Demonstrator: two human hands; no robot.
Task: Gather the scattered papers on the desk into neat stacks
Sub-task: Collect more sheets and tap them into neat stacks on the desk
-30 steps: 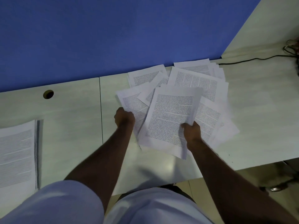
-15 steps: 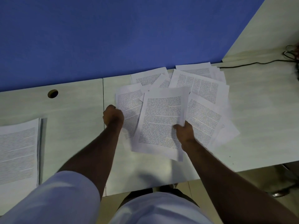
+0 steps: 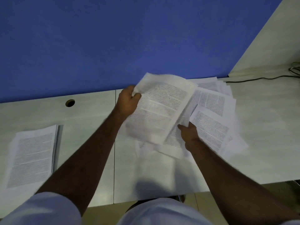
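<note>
Two hands work the loose printed pages on the pale desk (image 3: 263, 143). On the left, the left hand (image 3: 128, 101) pinches the far corner of a sheet (image 3: 159, 109) between thumb and fingers, lifting it clear so it bows over the pile. To its right, the right hand (image 3: 189, 133) curls round the near edge of a few gathered pages (image 3: 174, 137). More scattered sheets (image 3: 212, 120) fan out to the right, overlapping, reaching back to the blue partition (image 3: 113, 38). Well apart, at the near left, a squared stack (image 3: 32, 153) lies flat.
</note>
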